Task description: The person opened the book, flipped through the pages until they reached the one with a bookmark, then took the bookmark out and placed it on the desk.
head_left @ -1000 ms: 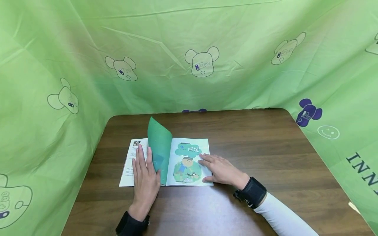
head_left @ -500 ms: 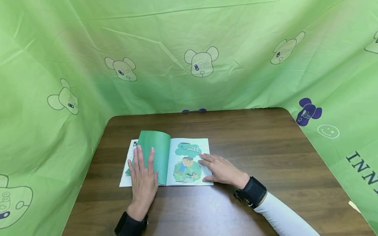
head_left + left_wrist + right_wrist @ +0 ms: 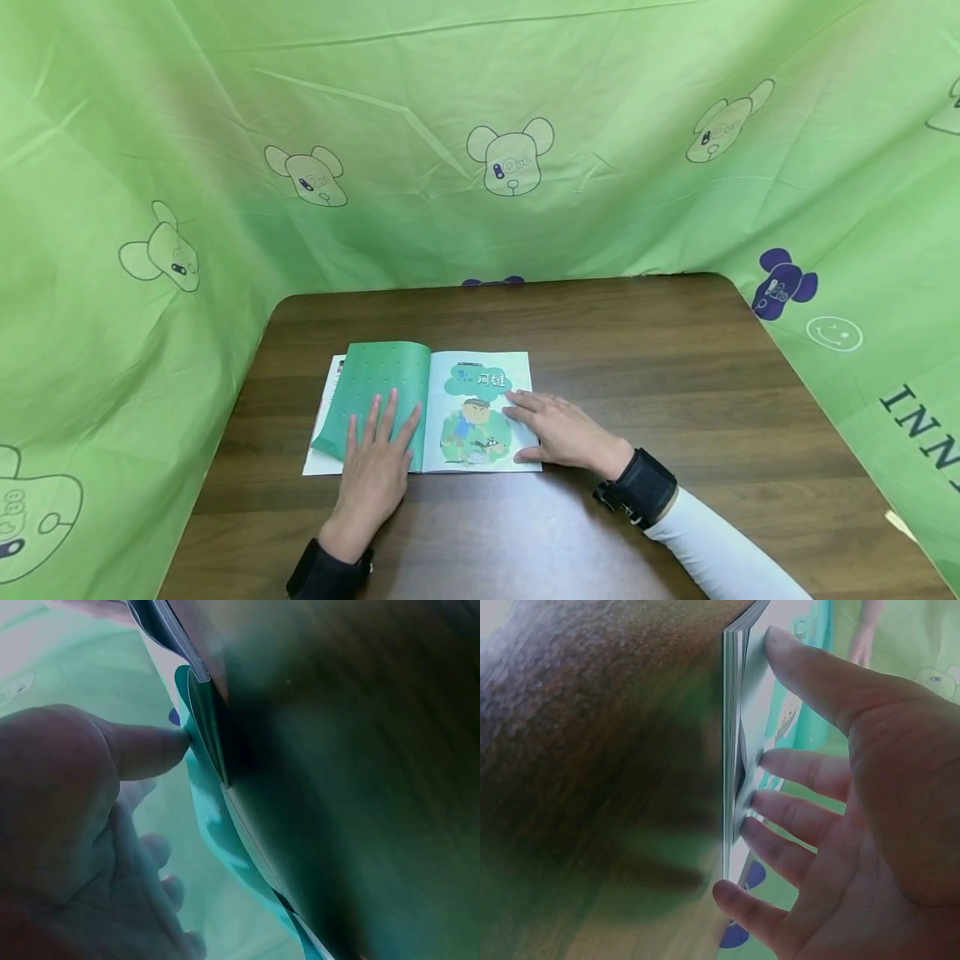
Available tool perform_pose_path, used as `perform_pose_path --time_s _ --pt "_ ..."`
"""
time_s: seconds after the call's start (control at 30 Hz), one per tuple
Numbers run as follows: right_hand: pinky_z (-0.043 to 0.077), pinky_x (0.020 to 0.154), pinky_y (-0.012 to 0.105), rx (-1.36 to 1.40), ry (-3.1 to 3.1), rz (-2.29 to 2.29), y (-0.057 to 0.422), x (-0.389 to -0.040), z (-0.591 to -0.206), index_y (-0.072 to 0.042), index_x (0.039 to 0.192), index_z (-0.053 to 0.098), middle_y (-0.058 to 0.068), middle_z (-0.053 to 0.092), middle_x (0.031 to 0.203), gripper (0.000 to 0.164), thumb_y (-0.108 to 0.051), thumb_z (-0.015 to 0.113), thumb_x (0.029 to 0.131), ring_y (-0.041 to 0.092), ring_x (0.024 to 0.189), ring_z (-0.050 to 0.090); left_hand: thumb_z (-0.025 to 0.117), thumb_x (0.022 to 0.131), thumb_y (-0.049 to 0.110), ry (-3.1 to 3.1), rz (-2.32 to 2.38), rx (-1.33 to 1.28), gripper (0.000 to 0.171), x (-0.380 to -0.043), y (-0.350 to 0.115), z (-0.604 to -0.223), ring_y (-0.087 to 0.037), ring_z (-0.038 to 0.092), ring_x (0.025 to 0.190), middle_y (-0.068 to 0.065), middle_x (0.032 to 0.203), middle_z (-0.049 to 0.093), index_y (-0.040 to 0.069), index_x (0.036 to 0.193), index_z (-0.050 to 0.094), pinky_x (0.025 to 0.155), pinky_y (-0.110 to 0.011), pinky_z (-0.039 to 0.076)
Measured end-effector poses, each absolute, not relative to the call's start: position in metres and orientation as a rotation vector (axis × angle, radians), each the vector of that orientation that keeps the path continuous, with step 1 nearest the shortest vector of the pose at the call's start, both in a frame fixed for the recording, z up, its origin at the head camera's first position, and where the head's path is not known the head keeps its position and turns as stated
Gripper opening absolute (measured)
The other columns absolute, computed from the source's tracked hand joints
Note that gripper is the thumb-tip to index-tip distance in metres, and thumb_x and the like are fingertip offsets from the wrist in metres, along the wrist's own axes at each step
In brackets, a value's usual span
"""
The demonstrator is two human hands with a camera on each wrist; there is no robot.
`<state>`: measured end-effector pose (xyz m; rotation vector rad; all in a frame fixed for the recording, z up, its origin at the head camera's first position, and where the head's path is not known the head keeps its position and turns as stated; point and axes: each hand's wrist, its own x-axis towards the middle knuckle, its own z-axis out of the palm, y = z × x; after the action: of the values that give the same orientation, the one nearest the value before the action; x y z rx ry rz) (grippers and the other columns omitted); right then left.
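A thin picture book (image 3: 442, 367) lies spread on the table. Its left side is a green page (image 3: 378, 375) with small dots, lying over a white flap (image 3: 318, 458) that shows along the left edge. On the right is a white page with a cartoon child and a green cloud. My left hand (image 3: 375, 475) rests on the lower part of the green page, fingers straight and spread. In the left wrist view its thumb (image 3: 154, 750) touches the green page near the book's edge. My right hand (image 3: 562, 429) lies with extended fingertips on the right page's outer edge.
The brown wooden table (image 3: 637, 350) extends around the book on all sides. Behind and beside it hangs a green cloth (image 3: 405, 233) printed with bear heads. A small pale object (image 3: 898, 527) shows at the table's right edge.
The green page, raised and curled a second ago, has come down to the left over the white flap. My left hand has shifted onto it and spread its fingers. My right hand stays put.
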<state>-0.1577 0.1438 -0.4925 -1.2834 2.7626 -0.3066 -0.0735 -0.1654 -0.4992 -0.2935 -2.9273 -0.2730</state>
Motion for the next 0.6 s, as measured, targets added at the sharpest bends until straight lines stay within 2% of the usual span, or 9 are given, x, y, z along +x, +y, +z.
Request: perform_pose_path --time_s 0.27,0.6 --pt "0.04 0.106 0.052 -1.275 2.762 -0.299 0.1431 -0.1584 -0.4921 -0.009 0.14 0.056 0.012 0.043 0.153 0.077 -0.057 0.067 0.081 0.03 0.138 0.042 0.059 0.095 0.024 -3.001 -0.269 -0.379 0.054 -0.0681 -0.1678 -0.4956 -0.039 0.024 0.146 -0.015 0.158 0.034 0.017 0.147 0.049 0.109 -0.068 0.022" --pt "0.039 0.106 0.052 -1.276 2.8 -0.265 0.1417 -0.158 -0.4911 -0.015 0.139 0.059 0.011 0.048 0.15 0.079 -0.062 0.069 0.076 0.03 0.135 0.046 0.05 0.1 0.034 -3.195 -0.368 -0.322 0.061 -0.0693 -0.1642 -0.4972 -0.038 0.019 0.148 -0.015 0.162 0.023 0.014 0.155 0.035 0.104 -0.073 0.023"
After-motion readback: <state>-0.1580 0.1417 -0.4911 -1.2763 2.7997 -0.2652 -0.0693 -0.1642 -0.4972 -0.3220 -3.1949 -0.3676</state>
